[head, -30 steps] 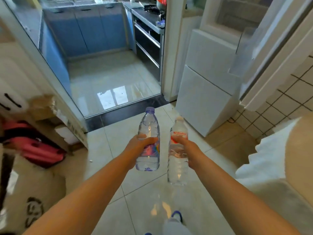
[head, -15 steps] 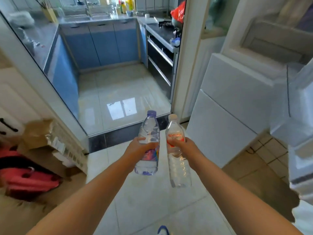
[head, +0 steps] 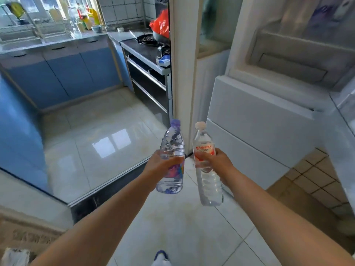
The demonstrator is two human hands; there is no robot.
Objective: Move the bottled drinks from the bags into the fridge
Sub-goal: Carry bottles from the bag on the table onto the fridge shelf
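We note left hand (head: pixel 161 166) grip wrapped round the purple-capped bottle (head: pixel 172 160), right hand (head: pixel 217 164) grip round the white-capped bottle (head: pixel 206 169); bottles upright, just apart, over open floor (head: pixel 182 227), white fridge (head: pixel 259 131) front edge near at right.

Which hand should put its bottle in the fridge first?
Probably the right hand: its red-label bottle is nearest the open fridge on the right. The left hand would reach across.

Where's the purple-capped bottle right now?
In the head view, just left of centre: the left hand holds the purple-capped bottle upright, beside the white-capped bottle, over the floor.
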